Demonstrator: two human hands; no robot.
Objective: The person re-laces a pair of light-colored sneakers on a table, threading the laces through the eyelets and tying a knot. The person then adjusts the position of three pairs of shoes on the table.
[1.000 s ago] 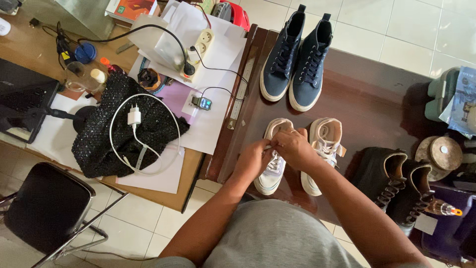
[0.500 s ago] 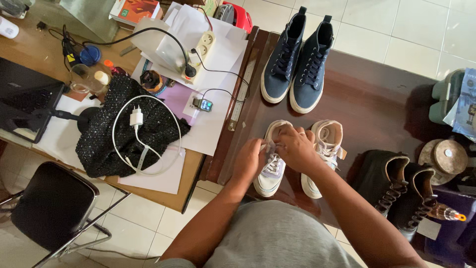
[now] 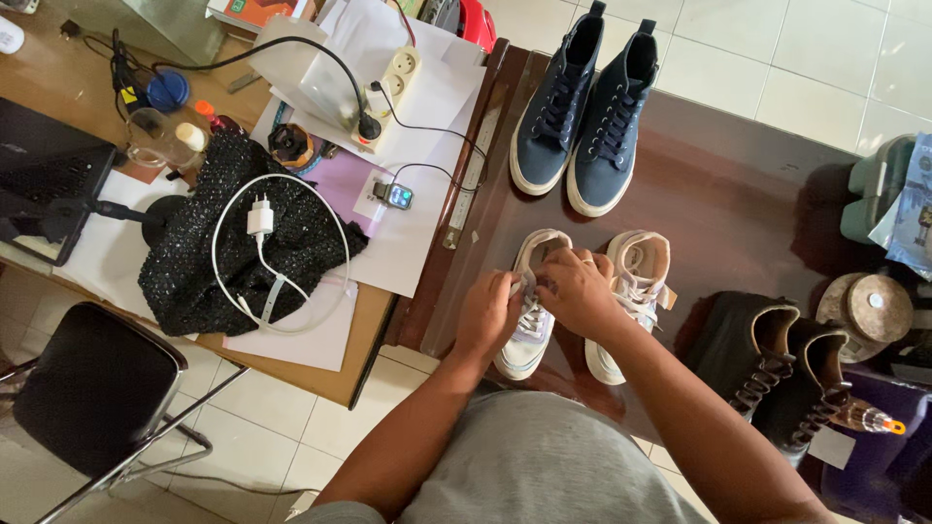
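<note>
Where hands (image 3: pixel 539 296) work, navy boots (image 3: pixel 582 107) beyond

Grey top across the torso at the bottom edge, plain knit, soft folds, no print or pattern showing. Short sleeves, ending high near the shoulders and mostly cut off by the frame's lower edge. Both forearms bare down to the wrists. Left hand (image 3: pixel 490 312) and right hand (image 3: pixel 573 291) ungloved, no watch or bracelet showing at either wrist. Possibly a thin pale ring on a right finger; too small to tell.
</note>
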